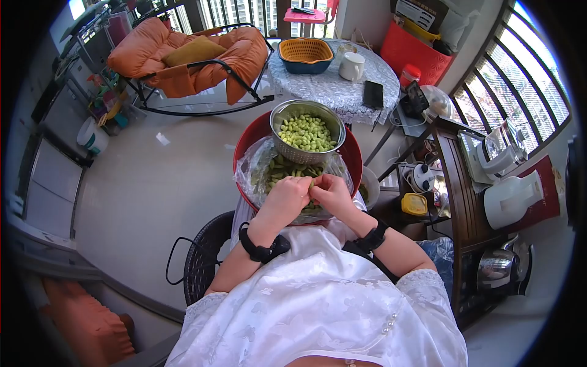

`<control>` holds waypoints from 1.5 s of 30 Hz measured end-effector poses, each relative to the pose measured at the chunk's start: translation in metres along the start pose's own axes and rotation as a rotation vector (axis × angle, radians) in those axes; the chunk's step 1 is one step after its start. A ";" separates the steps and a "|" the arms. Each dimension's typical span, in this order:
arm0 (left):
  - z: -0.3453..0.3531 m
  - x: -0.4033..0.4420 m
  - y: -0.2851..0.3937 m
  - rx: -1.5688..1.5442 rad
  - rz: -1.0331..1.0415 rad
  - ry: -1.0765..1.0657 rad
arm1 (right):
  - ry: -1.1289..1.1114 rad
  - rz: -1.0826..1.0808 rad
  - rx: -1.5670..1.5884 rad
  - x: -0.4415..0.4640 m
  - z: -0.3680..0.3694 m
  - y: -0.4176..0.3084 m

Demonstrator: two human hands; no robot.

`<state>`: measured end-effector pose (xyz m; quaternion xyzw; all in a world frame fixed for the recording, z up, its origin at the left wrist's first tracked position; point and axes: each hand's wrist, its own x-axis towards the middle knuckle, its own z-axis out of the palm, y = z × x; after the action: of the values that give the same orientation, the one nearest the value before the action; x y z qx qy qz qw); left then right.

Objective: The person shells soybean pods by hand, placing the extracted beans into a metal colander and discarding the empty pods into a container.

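My left hand [286, 197] and my right hand [333, 194] meet over a plastic bag [249, 168] of green edamame pods [278, 172]. Between their pinched fingertips is a green pod [312, 183], mostly covered by the fingers. Just beyond them a perforated metal colander [298, 153] holds many shelled light-green beans [309, 133]. Both the bag and the colander rest in a large red basin [243, 153] at my lap. The colander sits toward the basin's far side.
A white bowl [370, 188] stands right of the basin. Ahead, a cloth-covered table [333, 85] carries a yellow basket [306, 50], a white mug [351, 66] and a phone [373, 95]. An orange rocking chair [189, 58] is far left. Kettles [498, 267] line the wooden shelf [455, 183] at right.
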<state>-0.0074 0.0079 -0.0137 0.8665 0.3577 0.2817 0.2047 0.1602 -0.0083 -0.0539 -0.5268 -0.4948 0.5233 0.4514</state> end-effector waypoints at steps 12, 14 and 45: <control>0.011 0.002 -0.001 -0.001 -0.065 0.152 | 0.005 0.221 0.327 0.001 0.012 -0.011; 0.013 0.002 -0.002 0.052 -0.008 0.183 | 0.015 0.241 0.363 -0.001 0.014 -0.016; 0.007 0.002 -0.009 -0.269 -0.242 0.175 | -0.085 0.044 -0.190 -0.002 -0.012 -0.038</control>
<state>-0.0066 0.0143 -0.0239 0.7541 0.4349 0.3747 0.3189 0.1706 -0.0058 -0.0152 -0.5554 -0.5493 0.5057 0.3662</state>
